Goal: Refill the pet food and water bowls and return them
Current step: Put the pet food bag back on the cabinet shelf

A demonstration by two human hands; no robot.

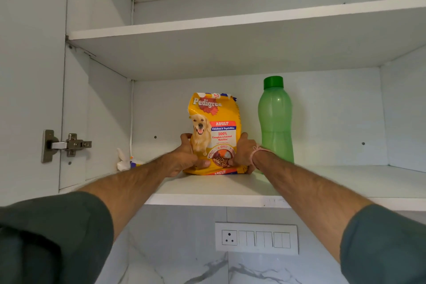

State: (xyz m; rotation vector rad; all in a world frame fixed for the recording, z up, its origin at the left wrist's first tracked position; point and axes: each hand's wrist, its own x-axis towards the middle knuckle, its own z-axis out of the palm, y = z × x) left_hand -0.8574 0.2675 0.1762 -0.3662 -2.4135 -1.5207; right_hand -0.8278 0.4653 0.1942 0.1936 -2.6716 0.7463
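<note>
A yellow bag of dog food (215, 127) stands upright on the lower shelf (334, 182) of an open white wall cabinet. My left hand (184, 158) grips the bag's lower left side, thumb across its front. Around the lower right side curls my right hand (244, 153), a pink thread at its wrist. A green water bottle (275, 120) with a green cap stands just right of the bag, close behind my right wrist. No pet bowls are in view.
A crumpled white wrapper (125, 161) lies at the shelf's back left corner. The upper shelf (230, 25) holds nothing that I can see. The cabinet door with its hinge (64, 144) stands open at left. A switch panel (255, 237) sits on the marble wall below.
</note>
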